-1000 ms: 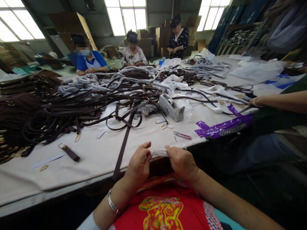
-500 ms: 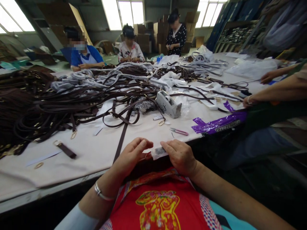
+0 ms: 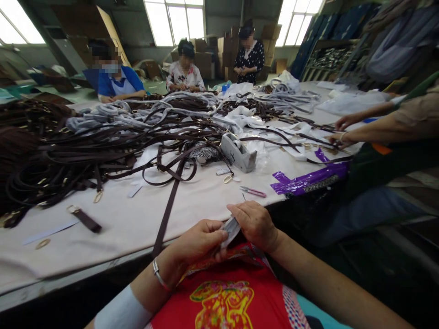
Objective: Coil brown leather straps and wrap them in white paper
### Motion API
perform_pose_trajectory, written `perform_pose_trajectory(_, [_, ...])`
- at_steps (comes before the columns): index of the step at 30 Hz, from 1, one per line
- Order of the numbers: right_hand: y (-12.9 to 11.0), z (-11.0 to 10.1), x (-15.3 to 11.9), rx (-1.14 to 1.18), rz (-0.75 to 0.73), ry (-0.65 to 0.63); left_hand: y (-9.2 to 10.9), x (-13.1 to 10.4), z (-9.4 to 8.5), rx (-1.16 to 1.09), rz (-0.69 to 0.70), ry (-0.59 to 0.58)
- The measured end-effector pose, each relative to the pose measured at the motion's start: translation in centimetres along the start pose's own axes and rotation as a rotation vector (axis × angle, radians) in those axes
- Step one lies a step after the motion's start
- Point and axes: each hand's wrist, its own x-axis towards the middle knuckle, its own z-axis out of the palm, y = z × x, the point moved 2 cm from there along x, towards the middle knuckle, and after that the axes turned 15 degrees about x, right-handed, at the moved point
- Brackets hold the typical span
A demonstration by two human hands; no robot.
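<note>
While both hands meet just in front of the table (image 3: 113,228) edge, over the person's red shirt (image 3: 226,297), they share one small thing: a pale wrapped piece (image 3: 230,228), thin and whitish, tilted between them. The left hand (image 3: 200,240) has its fingers curled and its thumb pressed against the lower end of the piece; a silver bangle (image 3: 158,274) sits on that wrist. The right hand (image 3: 255,224) pinches the upper end between thumb and fingertips, knuckles up. What lies inside the piece is too small to tell.

On the table just beyond the hands, a long brown strap (image 3: 168,208) runs from the edge up toward a heap of straps (image 3: 68,155) that covers the left and middle of the cloth. Pink snips (image 3: 253,191) lie near the right hand, well short of a grey tape dispenser (image 3: 238,153). A gold ring (image 3: 228,178) lies just in front of the dispenser. A purple film strip (image 3: 308,178) hangs over the right edge. A short tab (image 3: 84,218) with a buckle lies apart at left.

At right, a co-worker's arm (image 3: 373,130) reaches over the table. Three more people sit or stand at the far side
</note>
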Motion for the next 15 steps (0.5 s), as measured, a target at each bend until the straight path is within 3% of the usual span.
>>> perform_pose_trajectory(3, [-0.4, 0.1, 0.5, -0.004, -0.004, -0.001, -0.6, 0.1, 0.5, -0.012, -0.039, 0.075])
perform_pose_trajectory(5, [-0.6, 0.0, 0.9, 0.003, -0.009, 0.019, -0.9, 0.2, 0.4, 0.007, -0.024, 0.057])
perform_pose_trajectory(11, [-0.2, 0.0, 1.4, -0.050, -0.192, 0.122, 0.1, -0.1, -1.6, 0.355, 0.113, 0.044])
perform_pose_trajectory(15, [0.1, 1.2, 1.5, -0.096, -0.321, 0.132, -0.1, -0.7, -2.5, 0.246, 0.079, 0.021])
